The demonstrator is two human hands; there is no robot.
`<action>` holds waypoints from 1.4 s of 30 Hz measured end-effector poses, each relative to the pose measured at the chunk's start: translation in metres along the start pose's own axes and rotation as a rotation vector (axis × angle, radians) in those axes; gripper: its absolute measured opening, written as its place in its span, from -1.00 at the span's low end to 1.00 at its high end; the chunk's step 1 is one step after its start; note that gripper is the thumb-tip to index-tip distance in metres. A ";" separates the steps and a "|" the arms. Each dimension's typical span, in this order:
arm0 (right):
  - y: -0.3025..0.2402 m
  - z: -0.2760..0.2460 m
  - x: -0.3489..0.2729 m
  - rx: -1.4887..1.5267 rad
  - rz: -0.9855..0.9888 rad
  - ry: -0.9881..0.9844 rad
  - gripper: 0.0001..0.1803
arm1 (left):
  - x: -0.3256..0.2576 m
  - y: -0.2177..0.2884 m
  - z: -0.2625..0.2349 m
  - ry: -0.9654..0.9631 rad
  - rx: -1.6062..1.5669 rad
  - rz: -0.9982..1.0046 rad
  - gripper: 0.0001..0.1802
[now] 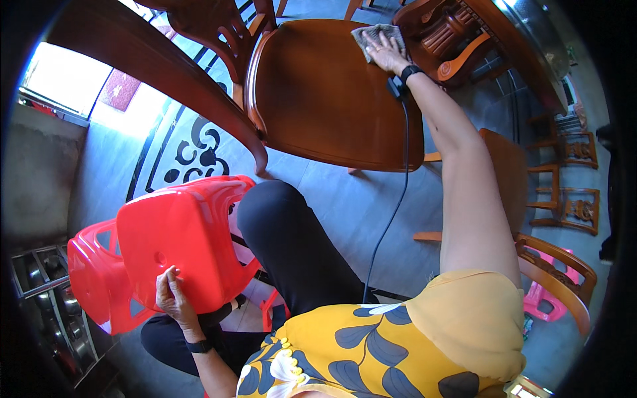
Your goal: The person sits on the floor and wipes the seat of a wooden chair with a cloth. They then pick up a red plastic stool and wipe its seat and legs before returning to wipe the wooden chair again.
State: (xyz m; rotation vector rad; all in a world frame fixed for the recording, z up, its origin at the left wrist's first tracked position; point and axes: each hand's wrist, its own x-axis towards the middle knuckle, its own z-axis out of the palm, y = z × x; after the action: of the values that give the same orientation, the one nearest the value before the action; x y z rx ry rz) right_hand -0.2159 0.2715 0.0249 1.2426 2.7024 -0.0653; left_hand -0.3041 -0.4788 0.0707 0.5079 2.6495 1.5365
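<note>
At the far end of a brown wooden chair seat [325, 93], my right hand [387, 54] holds a grey cloth [367, 38] down against the wood, fingers slightly apart. The right arm stretches out long over the seat's right side. My left hand [174, 300] is in front of a red plastic stool [162, 239] beside my left knee. Its fingers are loosely curled with the tips close together, and nothing shows in them. Whether it touches the stool I cannot tell. A second red stool [93, 278] sits partly behind the first.
A black cable [391, 219] runs from my right wrist across the chair seat to my body. More wooden chairs [580, 209] stand at the right, with a pink plastic stool [551, 292] nearby. A dark wooden beam-like edge [152, 60] crosses the upper left. Metal racks [56, 305] are at the lower left.
</note>
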 end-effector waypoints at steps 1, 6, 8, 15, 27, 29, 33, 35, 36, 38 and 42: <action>-0.006 0.003 -0.021 0.002 -0.057 0.006 -0.39 | 0.001 -0.001 0.000 0.000 -0.006 0.000 -0.81; -0.056 0.018 -0.151 -0.030 -0.319 0.134 -0.41 | 0.001 -0.004 0.000 -0.010 -0.029 -0.010 -0.81; -0.073 0.021 -0.203 -0.008 -0.395 0.176 -0.41 | 0.001 -0.005 -0.001 -0.010 -0.037 0.017 -0.81; -0.101 0.017 -0.260 0.061 -0.458 0.081 -0.37 | 0.003 -0.004 -0.001 -0.012 -0.015 0.075 -0.81; -0.089 -0.015 0.000 0.149 -0.077 -0.035 -0.04 | -0.001 0.002 -0.001 0.037 -0.080 0.020 -0.83; -0.094 -0.013 0.028 0.144 -0.024 0.022 -0.05 | -0.001 0.002 -0.001 0.050 -0.090 0.019 -0.82; -0.108 -0.009 0.049 0.127 0.097 0.094 -0.11 | -0.003 0.000 -0.003 0.039 -0.116 0.020 -0.75; -0.114 -0.009 0.040 0.110 0.104 0.074 -0.14 | -0.003 -0.001 -0.004 0.044 -0.146 -0.009 -0.72; -0.118 -0.010 0.032 0.117 0.080 0.077 -0.16 | -0.004 -0.002 -0.004 0.060 -0.172 -0.029 -0.70; -0.125 -0.006 0.005 0.111 0.069 0.055 -0.19 | -0.004 -0.004 -0.003 0.073 -0.192 -0.049 -0.69; -0.150 0.015 -0.087 0.067 -0.049 0.176 -0.21 | -0.002 -0.005 -0.001 0.050 -0.175 -0.020 -0.69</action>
State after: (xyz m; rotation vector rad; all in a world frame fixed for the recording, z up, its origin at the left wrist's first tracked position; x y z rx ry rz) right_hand -0.2722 0.1066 0.0199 1.2558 2.9041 -0.0558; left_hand -0.3038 -0.4827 0.0663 0.4368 2.5138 1.7766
